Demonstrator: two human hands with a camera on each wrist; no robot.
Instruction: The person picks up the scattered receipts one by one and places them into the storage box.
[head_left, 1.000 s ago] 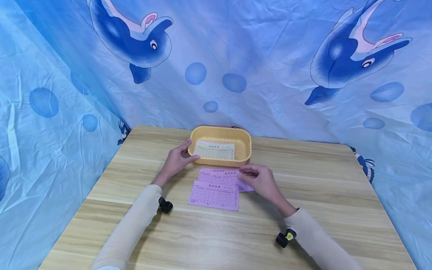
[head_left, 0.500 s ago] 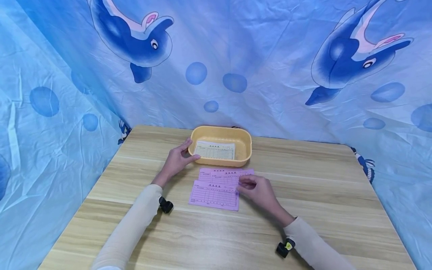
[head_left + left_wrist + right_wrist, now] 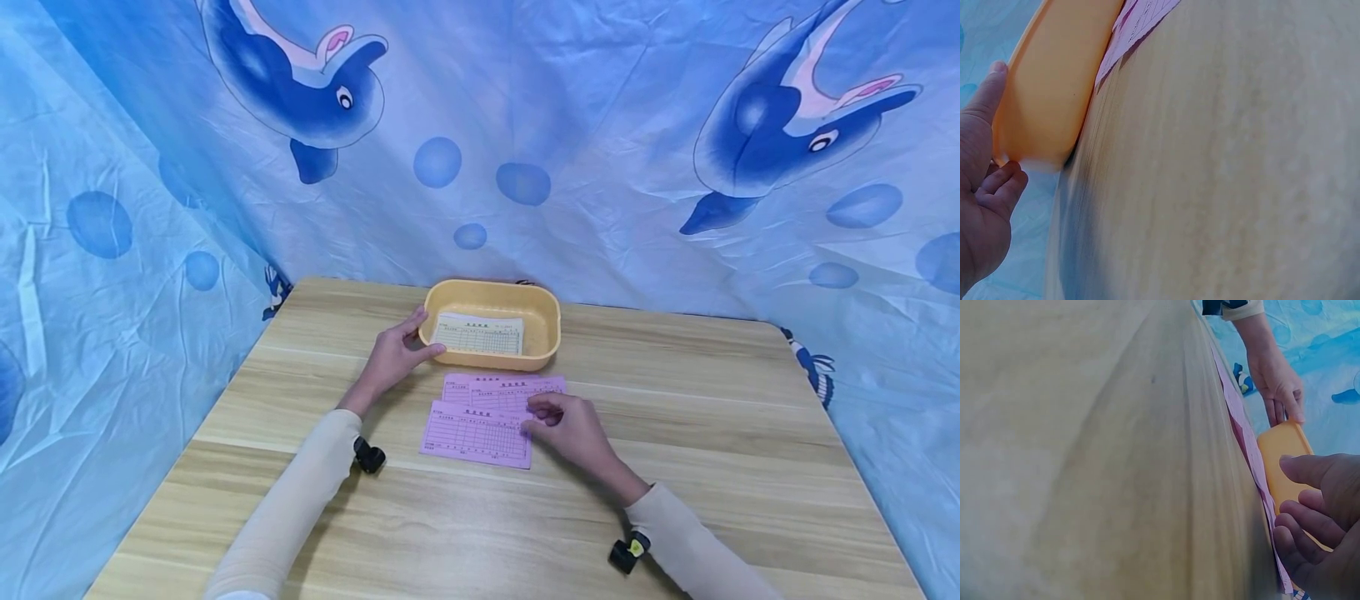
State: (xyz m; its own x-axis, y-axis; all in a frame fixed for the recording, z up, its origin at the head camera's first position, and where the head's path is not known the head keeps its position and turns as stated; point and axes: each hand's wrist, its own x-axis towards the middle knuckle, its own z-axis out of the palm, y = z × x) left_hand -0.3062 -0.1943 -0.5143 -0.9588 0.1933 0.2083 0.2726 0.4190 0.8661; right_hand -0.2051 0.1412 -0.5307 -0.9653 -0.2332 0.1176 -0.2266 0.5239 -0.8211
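My left hand (image 3: pixel 392 358) grips the left end of an orange-yellow plastic basin (image 3: pixel 542 327), thumb along its front rim. In the left wrist view the thumb and fingers lie about the basin (image 3: pixel 1054 81). White printed form slips (image 3: pixel 480 335) lie inside it. In front of the basin are overlapping purple form slips: one nearest (image 3: pixel 474 437), others behind (image 3: pixel 517 392). My right hand (image 3: pixel 573 429) is over their right side, fingers loosely bent. In the right wrist view a gap shows between thumb and fingers, with nothing held; whether the fingertips touch the slips I cannot tell.
The wooden table (image 3: pixel 705 417) runs back to a blue curtain (image 3: pixel 600 250) printed with dolphins, just behind the basin. Black wrist cameras sit on the left cuff (image 3: pixel 368 455) and the right cuff (image 3: pixel 628 553).
My right hand has come down and slightly nearer, from the rear slips toward the right edge of the front slip. The left hand and the basin hold still.
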